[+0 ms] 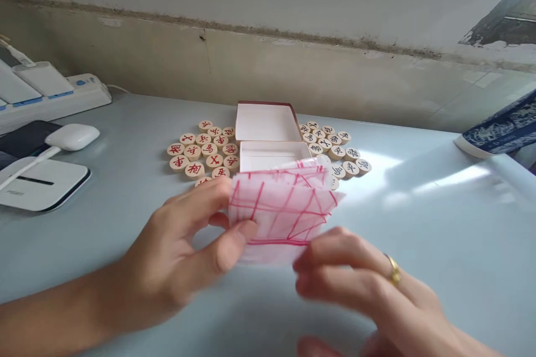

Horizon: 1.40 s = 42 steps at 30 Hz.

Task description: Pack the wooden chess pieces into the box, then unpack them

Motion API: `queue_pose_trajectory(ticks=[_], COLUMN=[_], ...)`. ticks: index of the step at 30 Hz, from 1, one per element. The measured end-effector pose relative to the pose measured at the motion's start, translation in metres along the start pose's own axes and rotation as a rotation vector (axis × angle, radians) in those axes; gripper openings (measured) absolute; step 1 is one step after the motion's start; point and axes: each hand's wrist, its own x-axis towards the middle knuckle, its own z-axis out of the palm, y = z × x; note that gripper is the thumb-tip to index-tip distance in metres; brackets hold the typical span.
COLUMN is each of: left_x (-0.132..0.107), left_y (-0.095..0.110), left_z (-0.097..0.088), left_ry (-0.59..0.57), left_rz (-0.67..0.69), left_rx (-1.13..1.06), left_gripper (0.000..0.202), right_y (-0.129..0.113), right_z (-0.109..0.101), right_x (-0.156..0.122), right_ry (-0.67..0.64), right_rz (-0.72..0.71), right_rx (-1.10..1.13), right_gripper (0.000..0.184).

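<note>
Between the thumb and fingers of my left hand (188,240) is a folded, thin white Chinese chess board sheet (280,217) with red grid lines, held up over the table. My right hand (360,284), wearing a gold ring, is by the sheet's lower right corner. Its fingers are apart from the thumb; whether the fingertips touch the sheet is unclear. Behind the sheet are a white box lid (266,121) and an open box tray (274,152), partly covered by it. Red-marked wooden chess pieces (209,149) lie left of them, dark-marked pieces (337,152) to the right.
At the left, a power strip (87,92) with plugged-in chargers stands near the wall. A white earbud case (77,136) and a charging pad (50,181) are in front of it. A blue patterned object (500,125) lies at the right edge of the grey table (444,206).
</note>
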Motion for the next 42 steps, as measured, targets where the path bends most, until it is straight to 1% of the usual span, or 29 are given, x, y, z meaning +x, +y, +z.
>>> queue_pose_trajectory(ticks=[2,3,5,7,9,11,13,15,16,17,19,20,22,24,26,27,28,30,31,32,34,36,38,40,42], left_x=[0.000,0.000,0.002,0.003,0.005,0.007,0.007,0.005,0.004,0.002,-0.002,-0.004,-0.006,-0.005,-0.002,0.000,0.002,0.006,0.008,0.009,0.010,0.010,0.009,0.009,0.009], left_y=[-0.001,-0.002,-0.002,0.000,0.003,0.007,0.009,0.007,0.004,0.001,-0.006,-0.009,-0.012,-0.011,-0.007,-0.005,-0.003,0.001,0.002,0.003,0.005,0.006,0.006,0.006,0.005], left_z=[-0.001,-0.002,-0.004,-0.006,-0.007,-0.008,-0.008,-0.008,-0.008,-0.007,-0.005,-0.004,-0.002,-0.001,-0.002,-0.004,-0.005,-0.008,-0.010,-0.010,-0.011,-0.011,-0.010,-0.010,-0.011], left_ry=[-0.069,-0.128,-0.265,-0.338,-0.356,-0.360,-0.362,-0.341,-0.312,-0.273,-0.181,-0.137,-0.094,-0.096,-0.130,-0.169,-0.225,-0.356,-0.400,-0.412,-0.372,-0.331,-0.318,-0.293,-0.277], left_rz=[0.121,0.177,0.270,0.343,0.424,0.513,0.575,0.597,0.596,0.585,0.501,0.425,0.212,0.020,-0.114,-0.161,-0.199,-0.243,-0.246,-0.245,-0.235,-0.244,-0.290,-0.358,-0.416], left_rx=[0.049,0.060,0.088,0.129,0.186,0.262,0.338,0.381,0.382,0.371,0.294,0.239,0.131,0.019,-0.099,-0.154,-0.188,-0.179,-0.150,-0.117,-0.090,-0.148,-0.258,-0.340,-0.378], left_gripper=[0.005,0.006,0.024,0.041,0.044,0.035,0.028,0.030,0.032,0.036,0.046,0.051,0.056,0.058,0.064,0.064,0.056,0.026,0.021,0.026,0.032,0.031,0.027,0.021,0.019], right_y=[0.004,0.006,0.009,0.008,0.004,0.001,0.000,0.001,0.002,0.002,0.003,0.004,0.003,0.002,0.001,0.001,0.002,0.004,0.005,0.006,0.008,0.009,0.009,0.010,0.011], right_z=[0.004,0.006,0.008,0.009,0.009,0.010,0.012,0.012,0.012,0.011,0.008,0.007,0.004,0.003,0.002,0.002,0.002,0.002,0.001,0.001,-0.001,-0.003,-0.005,-0.007,-0.006], right_x=[0.002,0.003,0.004,0.005,0.006,0.007,0.007,0.007,0.006,0.006,0.006,0.007,0.009,0.013,0.015,0.015,0.015,0.013,0.012,0.012,0.012,0.014,0.016,0.015,0.014], right_ry=[0.074,0.088,0.088,0.080,0.083,0.107,0.141,0.128,0.126,0.128,0.145,0.149,0.120,0.040,-0.050,-0.084,-0.104,-0.097,-0.087,-0.071,-0.014,0.075,0.148,0.174,0.193], right_rz=[0.028,0.053,0.109,0.193,0.279,0.355,0.365,0.326,0.310,0.303,0.317,0.325,0.343,0.349,0.343,0.336,0.336,0.351,0.357,0.359,0.344,0.319,0.334,0.382,0.413], right_rx=[-0.004,0.010,0.088,0.205,0.319,0.405,0.445,0.421,0.384,0.340,0.271,0.257,0.275,0.331,0.395,0.425,0.447,0.468,0.462,0.443,0.375,0.286,0.225,0.217,0.254], right_gripper=[0.040,0.043,0.039,0.034,0.032,0.029,0.022,0.014,0.012,0.010,0.012,0.014,0.019,0.021,0.022,0.022,0.022,0.023,0.024,0.024,0.023,0.024,0.024,0.021,0.022])
